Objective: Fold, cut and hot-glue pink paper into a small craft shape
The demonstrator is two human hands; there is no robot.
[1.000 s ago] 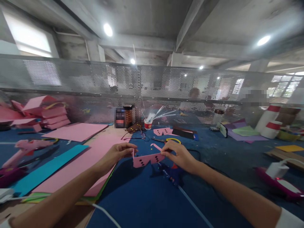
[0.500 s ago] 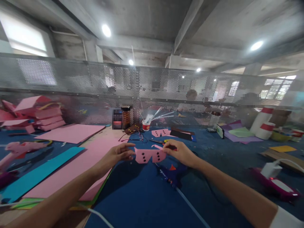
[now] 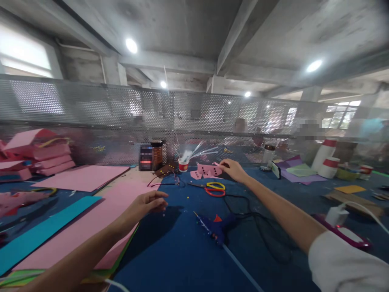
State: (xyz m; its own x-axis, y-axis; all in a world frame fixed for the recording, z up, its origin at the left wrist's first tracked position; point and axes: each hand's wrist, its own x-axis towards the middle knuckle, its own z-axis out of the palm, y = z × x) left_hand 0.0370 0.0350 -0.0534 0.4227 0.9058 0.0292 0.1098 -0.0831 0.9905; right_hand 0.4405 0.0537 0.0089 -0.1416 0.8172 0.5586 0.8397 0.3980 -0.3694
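Note:
My right hand (image 3: 235, 169) reaches to the back of the table and pinches the right end of pink paper glasses (image 3: 213, 169) dotted with black diamond shapes. A second pair of pink paper glasses (image 3: 196, 175) lies just beside and partly behind them. Over the table at the edge of the pink sheets, my left hand (image 3: 151, 202) is empty, its fingers loosely stretched to the right. Between the hands, scissors (image 3: 215, 189) with yellow and red handles rest on the table. Nearer to me lies a dark blue glue gun (image 3: 214, 229) with a glue stick in its rear.
Pink sheets (image 3: 103, 219) and a blue strip (image 3: 48, 223) cover the left side. A paper cup (image 3: 183, 164) of glue sticks, a jar (image 3: 157, 156) and wire-framed glasses (image 3: 170, 178) stand or lie behind. A power strip (image 3: 349, 235) sits right; a black cable (image 3: 252, 215) crosses the table.
My right hand has carried the pink paper glasses away and to the back, beside the other pair. My left hand has let go of them, and the scissors are now uncovered.

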